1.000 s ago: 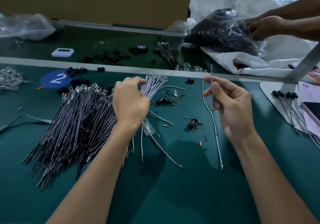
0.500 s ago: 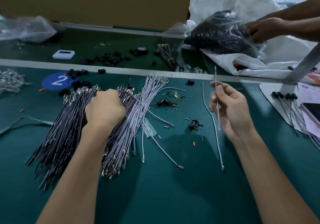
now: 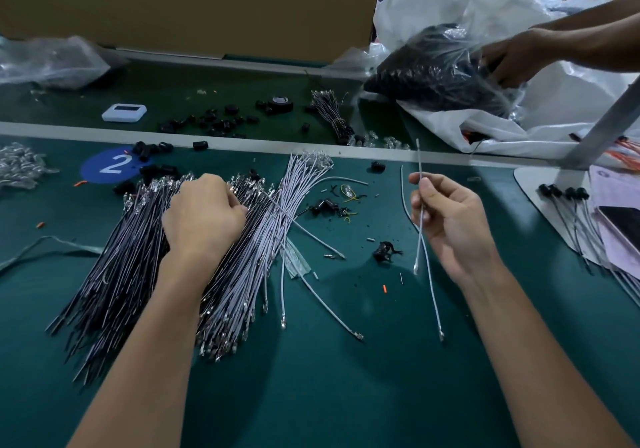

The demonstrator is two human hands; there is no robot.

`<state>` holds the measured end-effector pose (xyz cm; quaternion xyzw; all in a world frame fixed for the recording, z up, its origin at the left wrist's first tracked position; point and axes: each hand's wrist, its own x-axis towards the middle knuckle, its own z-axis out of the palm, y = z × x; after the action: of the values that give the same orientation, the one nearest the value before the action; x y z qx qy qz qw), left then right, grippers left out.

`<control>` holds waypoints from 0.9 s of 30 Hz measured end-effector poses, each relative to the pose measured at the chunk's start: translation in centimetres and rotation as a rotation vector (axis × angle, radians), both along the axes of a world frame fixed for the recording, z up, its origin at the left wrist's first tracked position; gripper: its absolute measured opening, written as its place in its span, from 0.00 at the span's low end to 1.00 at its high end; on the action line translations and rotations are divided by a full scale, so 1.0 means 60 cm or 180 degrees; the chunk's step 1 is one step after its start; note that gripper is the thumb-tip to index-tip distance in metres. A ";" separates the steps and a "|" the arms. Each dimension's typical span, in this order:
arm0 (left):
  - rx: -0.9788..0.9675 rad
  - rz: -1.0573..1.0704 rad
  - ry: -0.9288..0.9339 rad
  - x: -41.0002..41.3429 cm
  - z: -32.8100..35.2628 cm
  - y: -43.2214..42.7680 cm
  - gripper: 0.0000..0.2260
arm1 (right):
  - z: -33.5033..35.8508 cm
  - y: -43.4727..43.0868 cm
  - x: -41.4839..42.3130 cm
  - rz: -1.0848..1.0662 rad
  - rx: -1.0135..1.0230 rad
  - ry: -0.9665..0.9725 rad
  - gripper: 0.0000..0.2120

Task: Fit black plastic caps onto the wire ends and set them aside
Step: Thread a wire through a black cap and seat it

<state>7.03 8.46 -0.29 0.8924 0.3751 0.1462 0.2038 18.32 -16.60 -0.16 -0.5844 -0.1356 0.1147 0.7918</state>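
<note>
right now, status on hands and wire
Right hand pinches one grey wire, no cap fitted. Left hand curled into the wire pile. Black caps loose beyond the pile, reach unblocked.

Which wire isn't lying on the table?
The grey wire pinched in the right hand; it stands nearly upright, while the rest lie flat.

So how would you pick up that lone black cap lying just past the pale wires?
Pinch the black cap across its sides, coming straight down from above. It lies low and alone on the green mat, clear of the pale wires, so probably nothing is in the way.
</note>
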 end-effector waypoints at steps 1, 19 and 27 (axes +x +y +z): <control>0.0046 0.0025 -0.0027 -0.001 0.003 0.001 0.04 | 0.001 0.000 -0.001 -0.0045 -0.0007 -0.0016 0.08; -0.0469 -0.0140 -0.1190 0.002 0.044 0.011 0.03 | 0.002 0.008 -0.009 -0.0033 -0.0235 -0.0153 0.10; -0.0645 -0.0203 -0.1155 0.005 0.046 0.020 0.07 | 0.001 0.007 -0.009 -0.0001 -0.0299 -0.0187 0.09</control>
<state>7.34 9.69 2.48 0.8378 0.3166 0.2595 0.3612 17.78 -16.17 -0.10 -0.6241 -0.1532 0.1037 0.7591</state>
